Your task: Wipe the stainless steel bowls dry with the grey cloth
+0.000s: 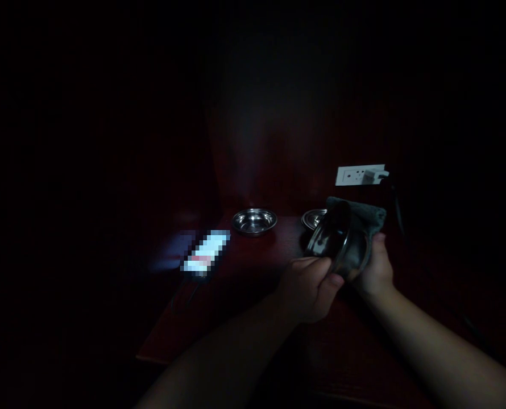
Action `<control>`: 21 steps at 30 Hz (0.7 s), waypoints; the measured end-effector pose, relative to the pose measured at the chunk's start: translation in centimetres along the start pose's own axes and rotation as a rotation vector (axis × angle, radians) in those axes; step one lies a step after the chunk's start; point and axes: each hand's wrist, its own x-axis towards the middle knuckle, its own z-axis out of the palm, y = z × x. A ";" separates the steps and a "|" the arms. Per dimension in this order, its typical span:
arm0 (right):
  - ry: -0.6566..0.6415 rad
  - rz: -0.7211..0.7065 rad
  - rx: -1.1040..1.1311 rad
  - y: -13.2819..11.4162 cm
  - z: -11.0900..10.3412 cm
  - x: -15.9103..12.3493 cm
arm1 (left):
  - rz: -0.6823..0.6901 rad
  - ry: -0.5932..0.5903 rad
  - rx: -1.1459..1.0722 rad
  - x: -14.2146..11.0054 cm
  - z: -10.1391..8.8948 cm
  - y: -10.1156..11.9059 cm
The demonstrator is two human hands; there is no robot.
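My left hand [308, 287] is closed on the near rim of a shiny, dark-looking metal bowl [332, 238], which is tilted on its side above the table. On the bowl's right, my right hand [378, 267] grips a grey-green cloth [366, 211] that lies against the far and right side of the bowl. Most of the right fingers are hidden behind the bowl and cloth. Just behind the held bowl, a second metal dish [312, 218] shows only in part. Further left, a shallow stainless steel bowl [254, 221] sits upright on the table.
A lit phone [206, 254], its screen blurred out, lies at the left of the dark red table [168, 341]. On the back wall is a white socket [359, 175] with a plug and a dark cord hanging down at the right. The surroundings are very dark.
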 end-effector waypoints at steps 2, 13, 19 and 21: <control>0.062 0.118 0.086 -0.6 0.6 -0.1 | 0.011 0.006 -0.005 0.0 0.0 -0.1; 0.102 0.292 0.227 -1.7 2.2 -0.1 | 0.054 0.065 -0.004 0.0 0.3 -0.3; -0.126 0.370 0.246 -2.4 3.3 -0.1 | 0.082 0.118 -0.032 0.1 0.4 -0.8; -0.197 0.423 0.257 -2.4 3.5 -0.2 | 0.075 0.125 -0.039 0.2 0.5 -1.0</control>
